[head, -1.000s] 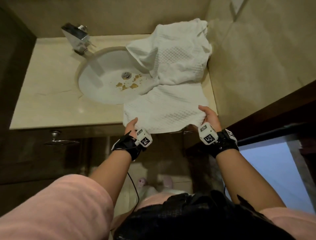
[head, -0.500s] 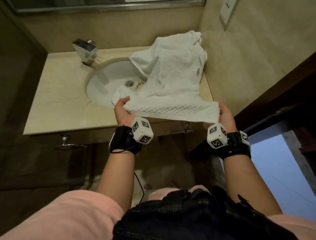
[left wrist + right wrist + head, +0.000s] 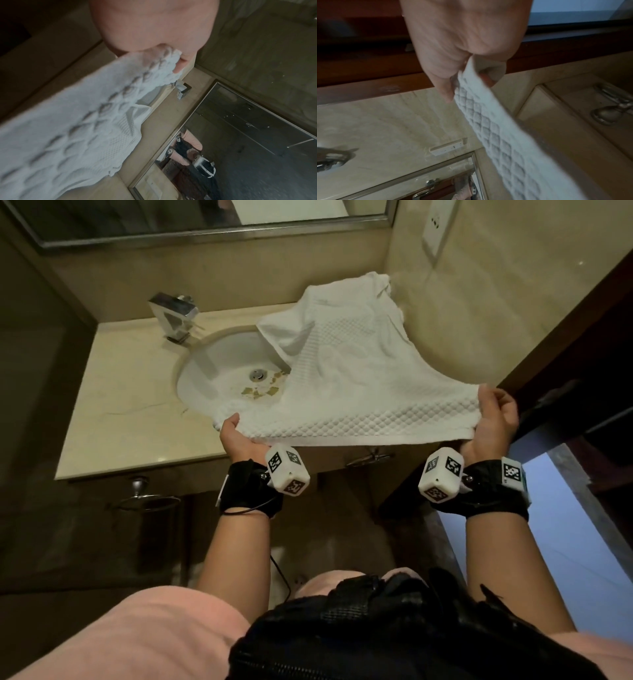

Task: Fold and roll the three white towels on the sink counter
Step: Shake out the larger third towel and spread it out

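Note:
A white waffle-textured towel (image 3: 356, 409) is stretched in the air above the counter's front edge. My left hand (image 3: 236, 433) pinches its near left corner (image 3: 164, 63). My right hand (image 3: 493, 419) pinches its near right corner (image 3: 467, 83). The towel's far part slopes down over the sink's right half. Behind it a heap of white towels (image 3: 346, 320) lies on the counter's back right corner, against the wall. How many towels the heap holds cannot be told.
The beige counter (image 3: 123, 392) holds a round white sink (image 3: 229, 371) with brown specks near its drain and a chrome faucet (image 3: 174, 313) behind it. A mirror (image 3: 205, 217) hangs above. A wall stands on the right, a dark wooden door frame (image 3: 565, 337) beside it.
Both hands have lifted the towel's near edge off the counter, raised it and spread apart, so the towel now hangs taut between them.

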